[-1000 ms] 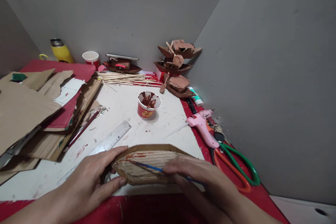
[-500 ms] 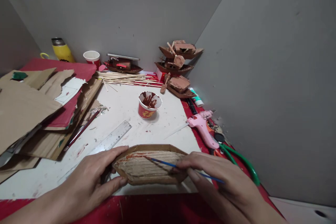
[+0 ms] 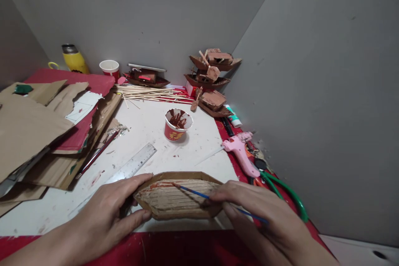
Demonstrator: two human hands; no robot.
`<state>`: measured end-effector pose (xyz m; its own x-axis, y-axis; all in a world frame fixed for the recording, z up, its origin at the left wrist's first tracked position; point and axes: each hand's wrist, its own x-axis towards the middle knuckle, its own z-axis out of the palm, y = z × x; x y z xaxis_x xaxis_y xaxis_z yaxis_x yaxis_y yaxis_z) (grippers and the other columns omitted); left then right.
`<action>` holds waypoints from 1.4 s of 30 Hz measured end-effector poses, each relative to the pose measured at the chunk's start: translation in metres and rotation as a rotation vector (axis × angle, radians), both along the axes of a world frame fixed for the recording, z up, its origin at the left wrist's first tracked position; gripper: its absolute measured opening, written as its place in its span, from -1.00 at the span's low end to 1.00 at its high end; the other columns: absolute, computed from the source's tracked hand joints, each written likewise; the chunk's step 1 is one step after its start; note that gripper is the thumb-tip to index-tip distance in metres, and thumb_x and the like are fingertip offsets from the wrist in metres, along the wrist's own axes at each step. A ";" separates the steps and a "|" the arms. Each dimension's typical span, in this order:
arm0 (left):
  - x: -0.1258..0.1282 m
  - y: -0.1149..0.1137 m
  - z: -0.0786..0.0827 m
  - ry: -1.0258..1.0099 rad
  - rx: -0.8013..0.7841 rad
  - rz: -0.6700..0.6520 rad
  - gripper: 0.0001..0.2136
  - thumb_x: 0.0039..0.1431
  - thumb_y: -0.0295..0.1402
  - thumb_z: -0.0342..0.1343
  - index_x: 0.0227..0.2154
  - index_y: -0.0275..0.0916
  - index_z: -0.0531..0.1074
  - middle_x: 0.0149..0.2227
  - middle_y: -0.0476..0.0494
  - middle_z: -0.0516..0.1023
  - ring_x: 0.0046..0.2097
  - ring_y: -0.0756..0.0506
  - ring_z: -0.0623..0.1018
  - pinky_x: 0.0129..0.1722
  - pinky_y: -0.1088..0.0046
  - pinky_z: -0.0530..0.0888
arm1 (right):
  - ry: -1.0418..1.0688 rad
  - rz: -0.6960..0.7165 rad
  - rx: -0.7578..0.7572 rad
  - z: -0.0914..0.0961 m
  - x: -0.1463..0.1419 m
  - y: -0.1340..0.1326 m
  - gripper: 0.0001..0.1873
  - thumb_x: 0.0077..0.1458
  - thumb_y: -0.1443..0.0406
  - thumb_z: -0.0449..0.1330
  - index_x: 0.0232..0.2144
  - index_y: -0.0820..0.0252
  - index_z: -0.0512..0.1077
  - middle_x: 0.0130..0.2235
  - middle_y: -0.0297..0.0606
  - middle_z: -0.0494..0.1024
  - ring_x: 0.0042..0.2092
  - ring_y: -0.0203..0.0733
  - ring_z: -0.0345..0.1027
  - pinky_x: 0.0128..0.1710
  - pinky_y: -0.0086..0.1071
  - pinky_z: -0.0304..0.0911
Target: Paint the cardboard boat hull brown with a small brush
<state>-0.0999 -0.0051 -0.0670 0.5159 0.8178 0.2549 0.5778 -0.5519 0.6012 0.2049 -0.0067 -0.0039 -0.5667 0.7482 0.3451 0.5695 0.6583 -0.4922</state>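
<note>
A cardboard boat hull (image 3: 181, 208) with a ribbed inner floor lies at the front of the white board. My left hand (image 3: 109, 205) grips its pointed left end between thumb and fingers. In my right hand (image 3: 258, 208) is a thin blue paintbrush (image 3: 198, 193), pinched and slanting leftward. Its tip touches the hull floor near the upper side, where reddish-brown paint streaks run toward the left end. Most of the floor is bare cardboard. Beyond the hull stands a paper cup (image 3: 175, 133) smeared inside with brown paint. The right end of the hull is partly hidden by my right hand.
Cardboard sheets (image 3: 28, 120) pile up at left, beside a dark brush (image 3: 99, 153) and a clear ruler (image 3: 137, 161). Pink glue gun (image 3: 241, 151) and green-handled scissors (image 3: 289, 199) lie right. Behind are thin sticks (image 3: 149, 92), brown model boats (image 3: 213, 102) and a yellow bottle (image 3: 74, 60).
The brush tip has shifted very slightly to the right and up along the painted streak. Both hands keep their hold, and the hull stays in place.
</note>
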 end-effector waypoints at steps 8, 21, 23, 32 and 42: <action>0.000 -0.001 0.004 -0.008 -0.006 -0.001 -0.48 0.26 -0.24 0.14 0.24 0.06 0.13 0.05 0.03 0.58 -0.02 -0.04 0.61 -0.02 0.58 0.51 | -0.123 -0.100 0.142 0.010 0.020 -0.005 -0.81 0.30 0.36 -0.01 -0.11 0.04 0.34 -0.27 -0.23 0.63 -0.27 -0.17 0.54 -0.31 -0.41 0.43; -0.001 0.001 0.000 -0.012 -0.017 -0.019 -0.46 0.26 -0.27 0.13 0.26 0.04 0.11 0.10 -0.03 0.56 0.03 -0.08 0.60 0.01 0.51 0.51 | 0.087 0.073 0.028 -0.010 -0.005 -0.002 -0.78 0.31 0.40 0.09 -0.03 0.10 0.38 -0.19 -0.23 0.65 -0.15 -0.21 0.58 -0.18 -0.49 0.46; -0.001 0.000 -0.001 -0.017 -0.020 -0.016 -0.46 0.26 -0.26 0.14 0.26 0.04 0.12 0.09 -0.06 0.57 0.03 -0.10 0.60 0.01 0.48 0.51 | 0.061 0.064 0.007 -0.010 -0.003 0.001 -0.78 0.32 0.39 0.05 -0.03 0.10 0.38 -0.18 -0.22 0.64 -0.16 -0.19 0.57 -0.20 -0.46 0.46; 0.000 0.000 0.003 -0.023 -0.030 -0.013 -0.46 0.26 -0.26 0.14 0.25 0.06 0.12 0.07 -0.02 0.58 0.00 -0.07 0.61 0.01 0.51 0.51 | -0.026 -0.155 0.113 0.010 0.016 0.001 -0.83 0.29 0.40 0.01 -0.28 0.04 0.34 -0.39 -0.29 0.57 -0.39 -0.18 0.49 -0.44 -0.39 0.32; 0.000 0.000 0.002 -0.014 -0.033 0.008 -0.47 0.26 -0.25 0.15 0.24 0.09 0.14 0.10 0.05 0.56 0.02 -0.03 0.60 0.03 0.59 0.48 | 0.001 0.002 0.014 -0.004 0.009 -0.001 -0.77 0.34 0.39 -0.03 -0.05 0.04 0.34 -0.19 -0.24 0.62 -0.16 -0.18 0.54 -0.22 -0.43 0.42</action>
